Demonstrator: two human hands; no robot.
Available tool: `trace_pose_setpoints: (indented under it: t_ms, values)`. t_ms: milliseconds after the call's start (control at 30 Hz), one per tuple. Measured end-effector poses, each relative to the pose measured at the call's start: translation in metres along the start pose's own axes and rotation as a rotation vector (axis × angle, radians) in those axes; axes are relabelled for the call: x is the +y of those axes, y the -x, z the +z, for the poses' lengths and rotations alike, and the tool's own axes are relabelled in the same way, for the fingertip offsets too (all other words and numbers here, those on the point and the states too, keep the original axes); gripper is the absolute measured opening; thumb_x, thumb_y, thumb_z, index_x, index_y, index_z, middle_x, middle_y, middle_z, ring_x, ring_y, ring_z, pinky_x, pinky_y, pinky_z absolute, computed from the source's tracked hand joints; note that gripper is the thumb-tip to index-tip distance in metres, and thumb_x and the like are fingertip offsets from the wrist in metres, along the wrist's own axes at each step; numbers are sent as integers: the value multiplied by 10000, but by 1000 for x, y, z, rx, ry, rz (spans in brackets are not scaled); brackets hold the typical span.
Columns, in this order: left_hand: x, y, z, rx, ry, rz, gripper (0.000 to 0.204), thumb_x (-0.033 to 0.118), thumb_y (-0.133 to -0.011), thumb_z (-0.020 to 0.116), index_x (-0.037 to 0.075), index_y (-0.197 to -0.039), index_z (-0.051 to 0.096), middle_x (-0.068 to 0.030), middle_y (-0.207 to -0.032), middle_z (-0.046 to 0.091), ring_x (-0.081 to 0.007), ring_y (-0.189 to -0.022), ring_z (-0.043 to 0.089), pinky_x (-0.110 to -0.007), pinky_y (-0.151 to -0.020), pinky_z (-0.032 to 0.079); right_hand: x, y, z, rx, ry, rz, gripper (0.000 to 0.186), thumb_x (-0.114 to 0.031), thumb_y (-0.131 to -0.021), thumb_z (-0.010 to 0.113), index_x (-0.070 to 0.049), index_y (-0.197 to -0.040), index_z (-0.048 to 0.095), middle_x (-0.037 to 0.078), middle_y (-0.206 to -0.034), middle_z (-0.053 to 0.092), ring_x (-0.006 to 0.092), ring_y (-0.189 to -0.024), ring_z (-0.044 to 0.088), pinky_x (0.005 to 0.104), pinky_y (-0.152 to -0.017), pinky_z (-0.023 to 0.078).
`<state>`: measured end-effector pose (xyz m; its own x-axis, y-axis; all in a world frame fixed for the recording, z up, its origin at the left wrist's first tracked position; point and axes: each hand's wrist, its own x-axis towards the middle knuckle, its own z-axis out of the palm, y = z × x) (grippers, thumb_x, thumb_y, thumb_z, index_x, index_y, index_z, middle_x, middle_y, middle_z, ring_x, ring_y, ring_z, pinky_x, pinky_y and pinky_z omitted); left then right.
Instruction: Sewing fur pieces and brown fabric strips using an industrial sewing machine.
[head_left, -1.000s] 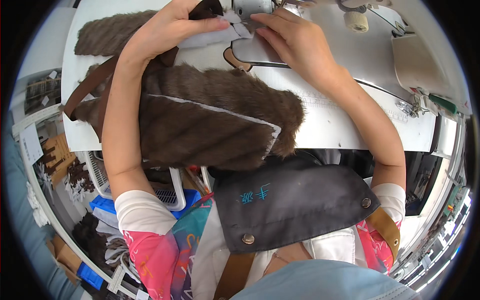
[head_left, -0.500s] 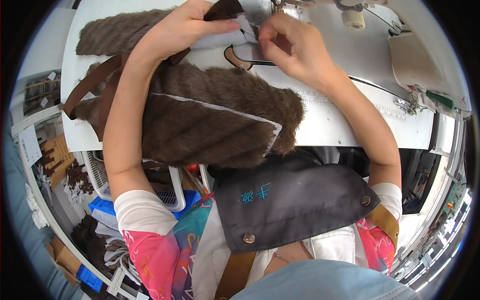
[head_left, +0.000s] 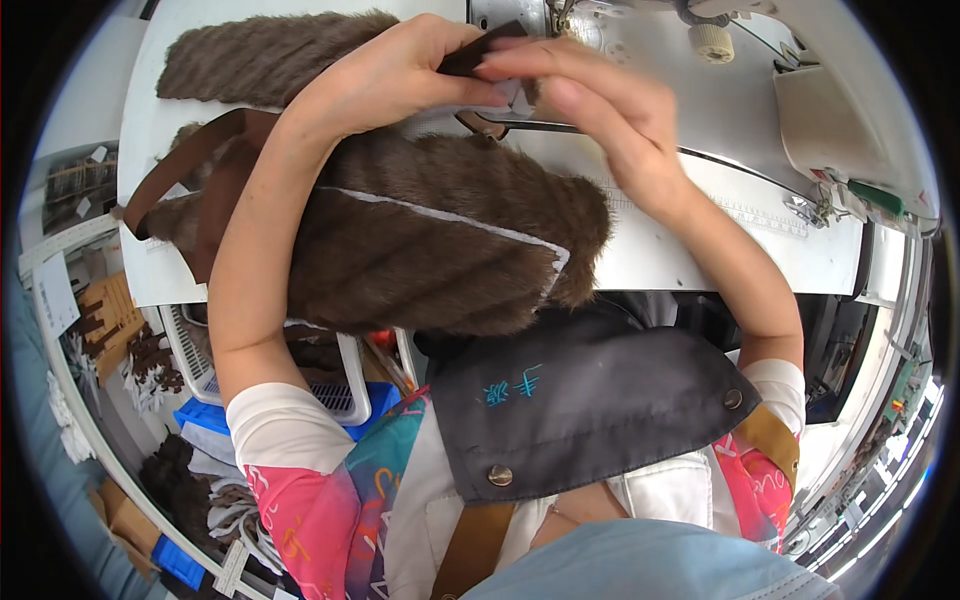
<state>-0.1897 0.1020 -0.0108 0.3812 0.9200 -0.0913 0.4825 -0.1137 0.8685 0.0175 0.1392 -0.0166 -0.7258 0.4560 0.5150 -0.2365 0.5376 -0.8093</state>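
Observation:
My left hand (head_left: 415,75) is closed on a dark brown fabric strip (head_left: 482,50) near the sewing machine's needle area. My right hand (head_left: 620,110) meets it from the other side, its fingers bent over the end of the strip, slightly blurred. A bit of pale fabric (head_left: 512,98) shows beneath the fingertips. Below the hands a brown fur piece (head_left: 420,265) with a pale seam line lies across the table edge. Under my left forearm runs a brown strap (head_left: 165,185), looped at the left.
Another brown fur piece (head_left: 250,65) lies at the back left of the white table (head_left: 690,250). The sewing machine (head_left: 850,50) occupies the far right. A white plastic basket (head_left: 355,385) sits below the table, with a blue bin (head_left: 380,402) beside it. Fabric scraps (head_left: 155,365) fill the left shelf.
My left hand has shifted right and slightly down with the brown strip. My right hand has turned, its fingers now reaching over the strip's end instead of pinching the pale fabric's edge.

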Motion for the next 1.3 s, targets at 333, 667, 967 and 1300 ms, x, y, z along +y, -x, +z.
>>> trace_pose_setpoints:
  t_ms: [333, 667, 967, 1300]
  values:
    - [-15, 1, -19, 272, -248, -72, 210, 73, -814, 607, -54, -980, 603, -56, -837, 641, -100, -778, 551, -248, -749, 451, -41, 31, 2, 127, -824, 765, 236, -156, -943, 494, -14, -1078, 625, -44, -562, 423, 35, -499, 342, 193, -464, 283]
    - [-2, 10, -17, 66, 24, 2, 196, 93, -842, 613, -52, -971, 581, 3, -800, 583, -74, -738, 474, -244, -676, 412, 4, -5, -19, -226, 442, 309, 264, -215, -885, 583, 16, -759, 605, 102, -614, 496, 157, -506, 461, 290, -498, 378]
    - [-15, 8, -21, 101, 219, -57, 133, 104, -837, 635, -14, -780, 614, 60, -673, 500, -25, -635, 414, -225, -564, 345, 16, 21, -35, 37, 122, 338, 375, -138, -893, 576, -2, -581, 417, -4, -537, 383, 39, -494, 375, 274, -445, 304]
    - [6, 6, 2, 123, 86, 65, 259, 200, -843, 664, -13, -958, 572, 30, -781, 550, -34, -709, 456, -218, -609, 381, 0, 23, -20, 297, -448, 407, 334, -162, -917, 512, -18, -618, 559, 95, -888, 642, 135, -819, 571, 255, -772, 426]
